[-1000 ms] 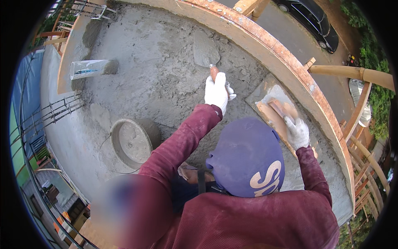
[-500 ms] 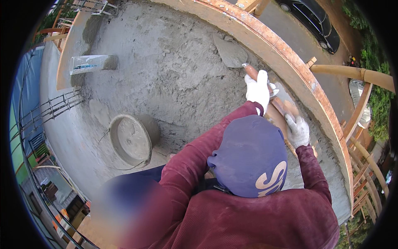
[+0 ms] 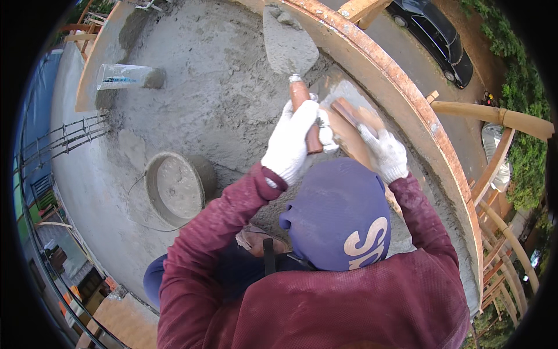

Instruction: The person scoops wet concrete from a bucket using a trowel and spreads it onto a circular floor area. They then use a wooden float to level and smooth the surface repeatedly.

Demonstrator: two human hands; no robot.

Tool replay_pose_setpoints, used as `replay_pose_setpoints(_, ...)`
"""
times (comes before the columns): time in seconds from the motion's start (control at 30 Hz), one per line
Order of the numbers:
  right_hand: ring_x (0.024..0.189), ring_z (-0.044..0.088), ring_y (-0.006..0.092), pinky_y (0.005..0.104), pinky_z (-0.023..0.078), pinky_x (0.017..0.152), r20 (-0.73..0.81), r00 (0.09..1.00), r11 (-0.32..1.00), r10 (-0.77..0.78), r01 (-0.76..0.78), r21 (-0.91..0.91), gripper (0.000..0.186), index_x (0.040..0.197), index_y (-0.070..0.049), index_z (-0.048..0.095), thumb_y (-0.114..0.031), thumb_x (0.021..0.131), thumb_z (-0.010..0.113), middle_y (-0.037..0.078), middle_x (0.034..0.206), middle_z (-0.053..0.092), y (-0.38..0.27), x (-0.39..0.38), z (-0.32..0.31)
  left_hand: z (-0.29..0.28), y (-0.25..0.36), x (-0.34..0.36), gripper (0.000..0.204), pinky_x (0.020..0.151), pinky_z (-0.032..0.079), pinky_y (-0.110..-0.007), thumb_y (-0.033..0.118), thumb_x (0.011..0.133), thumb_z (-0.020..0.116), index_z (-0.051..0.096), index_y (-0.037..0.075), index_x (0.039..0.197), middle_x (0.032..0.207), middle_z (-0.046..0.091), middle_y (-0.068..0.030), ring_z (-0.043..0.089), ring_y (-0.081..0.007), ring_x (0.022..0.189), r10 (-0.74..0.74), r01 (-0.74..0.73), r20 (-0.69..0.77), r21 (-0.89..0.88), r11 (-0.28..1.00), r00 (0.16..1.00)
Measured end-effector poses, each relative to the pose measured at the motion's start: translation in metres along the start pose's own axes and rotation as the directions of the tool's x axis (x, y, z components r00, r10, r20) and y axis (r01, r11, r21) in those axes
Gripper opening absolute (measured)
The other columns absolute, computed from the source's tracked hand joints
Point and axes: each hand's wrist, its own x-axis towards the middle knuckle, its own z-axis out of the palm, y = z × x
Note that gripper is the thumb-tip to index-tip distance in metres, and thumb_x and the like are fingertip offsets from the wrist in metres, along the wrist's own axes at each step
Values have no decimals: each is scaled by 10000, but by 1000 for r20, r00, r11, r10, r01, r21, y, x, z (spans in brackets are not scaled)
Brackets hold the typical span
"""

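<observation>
My left hand (image 3: 293,136), in a white glove, is closed round the brown wooden handle of a trowel (image 3: 289,49). A lump of grey mortar sits near the tip of its blade, which points to the far side over the wet mortar (image 3: 215,75). To the right, my gloved right hand (image 3: 385,154) grips the handle of a long wooden float (image 3: 349,139). The float's board lies along the mortar beside the curved edge. A dark blue cap (image 3: 340,209) hides its near end.
A mortar-smeared bucket (image 3: 200,171) with a wire handle stands at left. Beyond it lies a clear plastic pipe (image 3: 125,77); steel bars (image 3: 75,136) jut out at left. Curved wooden formwork (image 3: 401,93) bounds the right, with bamboo poles (image 3: 494,113) and a parked black car (image 3: 433,41) outside.
My left hand has swung the trowel leftward, away from the formwork, and its blade now looks larger. My right hand and the float have shifted slightly left and farther off.
</observation>
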Motion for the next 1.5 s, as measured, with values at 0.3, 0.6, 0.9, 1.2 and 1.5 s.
replay_pose_setpoints(0.3, 910, 729, 366, 484, 615, 756, -17, 990, 989, -138, 139, 52, 671, 1592, -410, 426, -135, 993, 548, 202, 1062, 655, -70, 237, 29, -145, 147, -194, 662, 522, 475, -349, 491, 1026, 646, 385, 114, 1504, 908, 571, -46, 562, -166, 601, -59, 121, -207, 299, 947, 976)
replay_pose_setpoints(0.6, 1071, 691, 404, 526, 577, 923, -84, 977, 950, -194, 208, 235, 628, 1573, -340, 486, -285, 961, 615, 202, 1273, 669, -59, 215, 26, -227, 157, -350, 668, 486, 476, -320, 405, 976, 733, 449, 8, 1432, 821, 596, -67, 572, -162, 567, -16, 341, -618, 412, 845, 786)
replay_pose_setpoints(0.9, 1044, 697, 413, 499, 586, 913, -41, 982, 973, -184, 188, 134, 638, 1539, -333, 519, -169, 927, 589, 229, 1193, 679, -82, 244, 25, -172, 208, -310, 458, 478, 492, -329, 274, 974, 687, 595, -37, 1298, 746, 613, -84, 601, -131, 512, 54, 761, -771, 636, 130, 635)
replay_pose_setpoints(1.2, 1525, 428, 306, 373, 349, 1235, 206, 958, 749, -201, 14, 663, 544, 1632, -242, 409, -402, 1113, 455, 79, 1690, 403, -106, 184, 2, -85, 251, -329, 614, 868, 573, -439, 124, 820, 754, 611, -16, 1401, 1050, 735, -281, 741, -425, 1028, 375, 626, -503, 662, -412, 779)
replay_pose_setpoints(1.5, 1067, 706, 396, 480, 596, 904, -37, 920, 904, -391, 391, 174, 542, 1497, -273, 577, -171, 965, 576, 151, 1364, 666, -153, 291, 35, -72, 253, -308, 612, 967, 538, -382, 181, 899, 731, 578, -40, 1448, 1166, 741, -256, 740, -315, 1093, 416, 612, -476, 729, -306, 775)
